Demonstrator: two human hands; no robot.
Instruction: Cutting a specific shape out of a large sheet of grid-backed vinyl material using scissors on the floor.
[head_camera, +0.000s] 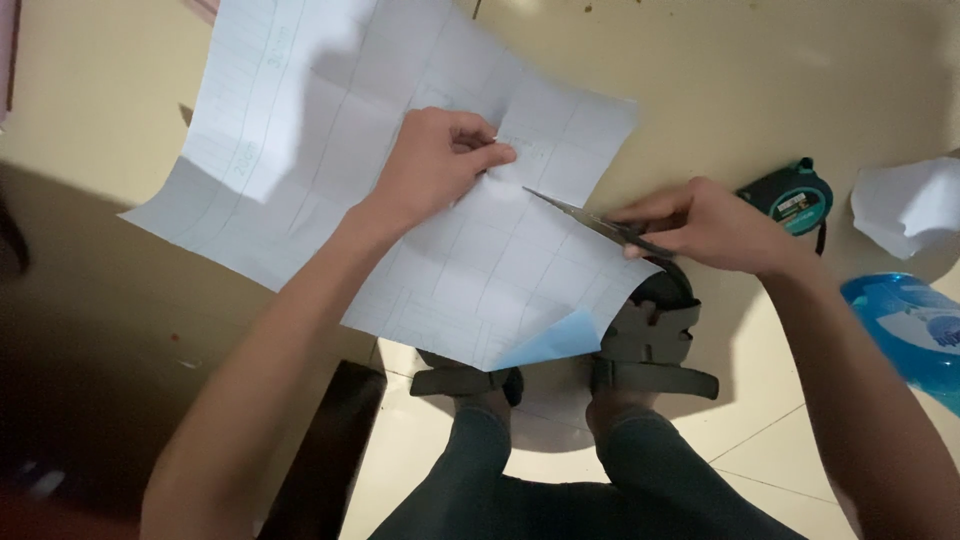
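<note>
A large creased sheet of pale gridded paper (330, 140) with a blue underside hangs over the floor in front of me. My left hand (435, 160) pinches the sheet near its middle, fingers closed on a fold. My right hand (705, 225) grips a pair of scissors (590, 220), whose blades point left and meet the paper's right edge. A blue corner (555, 340) of the sheet curls up near my feet.
My feet in dark strapped sandals (650, 340) rest on the beige tiled floor (760, 100). A teal tape measure (790, 195) lies right of my right hand. Further right are a crumpled white paper (905, 205) and a blue plastic package (910, 325). A dark object (325, 440) stands at lower left.
</note>
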